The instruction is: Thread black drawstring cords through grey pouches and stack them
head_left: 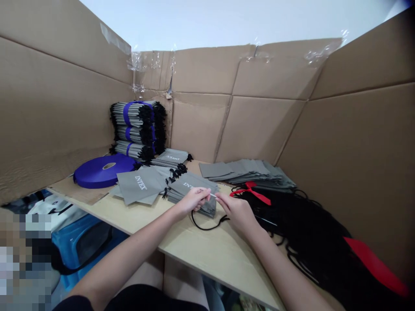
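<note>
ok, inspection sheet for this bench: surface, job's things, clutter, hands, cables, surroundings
Surface: pale wooden tabletop, bare along the near edge.
Job's things: black cord looping below both hands; thin white tool pinched between them; grey pouch pile right behind.
Clutter: loose grey pouches printed INTEX; fanned grey pouches; bundled pouch stacks with purple bands; purple ribbon roll; heap of black cords with red ties.
Hands: left hand and right hand both closed on the tool and cord.
Cables: nothing seen.
Surroundings: cardboard walls on three sides; blue bin below at the left.
</note>
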{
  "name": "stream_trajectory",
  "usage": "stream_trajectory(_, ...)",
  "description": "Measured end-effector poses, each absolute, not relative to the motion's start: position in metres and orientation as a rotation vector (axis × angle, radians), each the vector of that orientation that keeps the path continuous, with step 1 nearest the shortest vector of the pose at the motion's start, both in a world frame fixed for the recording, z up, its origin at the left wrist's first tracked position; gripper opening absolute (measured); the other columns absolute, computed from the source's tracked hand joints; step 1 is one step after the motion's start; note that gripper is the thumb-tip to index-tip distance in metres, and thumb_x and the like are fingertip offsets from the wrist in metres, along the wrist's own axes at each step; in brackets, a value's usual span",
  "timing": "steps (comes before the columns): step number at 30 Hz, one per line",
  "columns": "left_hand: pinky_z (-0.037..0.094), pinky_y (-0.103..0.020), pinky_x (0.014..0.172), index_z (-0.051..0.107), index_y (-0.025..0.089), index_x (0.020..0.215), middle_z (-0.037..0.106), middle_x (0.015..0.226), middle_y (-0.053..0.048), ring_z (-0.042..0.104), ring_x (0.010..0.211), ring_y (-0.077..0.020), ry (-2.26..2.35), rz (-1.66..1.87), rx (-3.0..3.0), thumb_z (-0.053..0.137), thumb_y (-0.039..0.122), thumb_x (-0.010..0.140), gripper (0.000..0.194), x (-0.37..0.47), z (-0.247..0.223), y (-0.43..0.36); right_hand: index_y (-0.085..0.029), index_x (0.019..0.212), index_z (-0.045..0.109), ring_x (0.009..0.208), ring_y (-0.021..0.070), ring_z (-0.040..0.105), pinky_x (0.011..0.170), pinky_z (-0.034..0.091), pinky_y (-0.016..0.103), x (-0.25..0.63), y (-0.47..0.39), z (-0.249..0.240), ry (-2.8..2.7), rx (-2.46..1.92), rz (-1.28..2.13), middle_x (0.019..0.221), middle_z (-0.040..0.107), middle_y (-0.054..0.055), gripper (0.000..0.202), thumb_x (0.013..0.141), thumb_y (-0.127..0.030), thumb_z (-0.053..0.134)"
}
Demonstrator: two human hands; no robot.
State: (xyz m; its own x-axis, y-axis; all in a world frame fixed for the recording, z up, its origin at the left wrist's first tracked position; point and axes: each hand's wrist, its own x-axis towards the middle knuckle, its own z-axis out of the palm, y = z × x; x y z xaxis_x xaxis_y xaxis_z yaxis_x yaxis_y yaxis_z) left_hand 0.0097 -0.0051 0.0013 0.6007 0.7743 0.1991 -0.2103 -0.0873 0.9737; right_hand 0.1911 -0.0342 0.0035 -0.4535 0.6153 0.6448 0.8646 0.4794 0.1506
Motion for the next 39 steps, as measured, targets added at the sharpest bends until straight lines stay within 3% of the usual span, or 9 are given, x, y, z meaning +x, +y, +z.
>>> stream_trajectory(7, 0.006, -0.017, 0.038, 0.039, 0.017, 0.062, 0.014, 0.047, 0.011, 0.008, 0.038, -0.0028, 0.535, 0.687, 1.340, 0.043, 0.064, 0.075, 0.048, 0.005, 0.007, -0.002, -0.021, 0.099, 0.065, 0.055, 0.0097, 0.061, 0.050, 0.034, 0.020, 0.190, -0.041, 0.003, -2.143, -1.234, -0.635, 0.073, 0.071, 0.002, 0.029, 0.092, -0.033, 0.039)
stream_trajectory(12, 0.007, -0.016, 0.036, 0.033, 0.019, 0.061, 0.015, 0.049, 0.010, 0.008, 0.037, -0.0032, 0.456, 0.799, 1.266, 0.044, 0.048, 0.077, 0.035, 0.002, 0.008, 0.008, -0.021, 0.107, 0.062, 0.050, 0.0096, 0.060, 0.048, 0.034, 0.020, 0.189, -0.043, 0.007, -2.152, -1.265, -0.590, 0.073, 0.071, 0.001, 0.032, 0.093, -0.032, 0.036)
stream_trajectory(15, 0.008, -0.016, 0.037, 0.033, 0.019, 0.064, 0.018, 0.051, 0.010, 0.010, 0.038, -0.0024, 0.438, 0.901, 1.291, 0.052, 0.048, 0.076, 0.037, 0.004, 0.006, 0.008, -0.022, 0.107, 0.062, 0.053, 0.0108, 0.061, 0.050, 0.036, 0.020, 0.192, -0.042, 0.006, -2.134, -1.271, -0.585, 0.077, 0.071, 0.002, 0.032, 0.093, -0.033, 0.035)
stream_trajectory(19, 0.015, -0.016, 0.037, 0.046, 0.016, 0.070, 0.024, 0.049, 0.011, 0.017, 0.037, -0.0021, 0.435, 1.006, 1.416, 0.059, 0.049, 0.072, 0.036, 0.008, 0.002, 0.007, -0.022, 0.106, 0.062, 0.052, 0.0112, 0.061, 0.049, 0.036, 0.020, 0.191, -0.041, 0.004, -2.111, -1.283, -0.532, 0.076, 0.071, 0.002, 0.034, 0.093, -0.035, 0.033)
stream_trajectory(25, 0.034, -0.019, 0.046, 0.059, 0.013, 0.076, 0.049, 0.059, 0.002, 0.042, 0.046, -0.0076, 0.592, 1.265, 1.706, 0.049, 0.035, 0.081, 0.024, 0.008, -0.002, 0.009, -0.020, 0.107, 0.060, 0.052, 0.0138, 0.061, 0.049, 0.037, 0.021, 0.193, -0.041, 0.006, -2.154, -1.338, -0.454, 0.068, 0.069, 0.003, 0.038, 0.094, -0.035, 0.028)
stream_trajectory(31, 0.037, -0.019, 0.046, 0.059, 0.015, 0.085, 0.052, 0.066, 0.001, 0.045, 0.046, -0.0079, 0.615, 1.266, 1.806, 0.043, 0.025, 0.083, 0.020, 0.009, -0.005, 0.008, -0.021, 0.108, 0.059, 0.051, 0.0144, 0.061, 0.048, 0.036, 0.021, 0.198, -0.039, 0.006, -2.258, -1.343, -0.507, 0.063, 0.067, 0.003, 0.042, 0.095, -0.036, 0.022)
stream_trajectory(39, 0.035, -0.019, 0.043, 0.060, 0.014, 0.088, 0.053, 0.067, 0.001, 0.042, 0.042, -0.0068, 0.586, 1.206, 1.730, 0.048, 0.031, 0.082, 0.021, 0.011, -0.004, 0.006, -0.023, 0.106, 0.061, 0.050, 0.0140, 0.061, 0.046, 0.032, 0.022, 0.202, -0.037, 0.007, -2.216, -1.353, -0.647, 0.063, 0.068, 0.003, 0.042, 0.095, -0.038, 0.024)
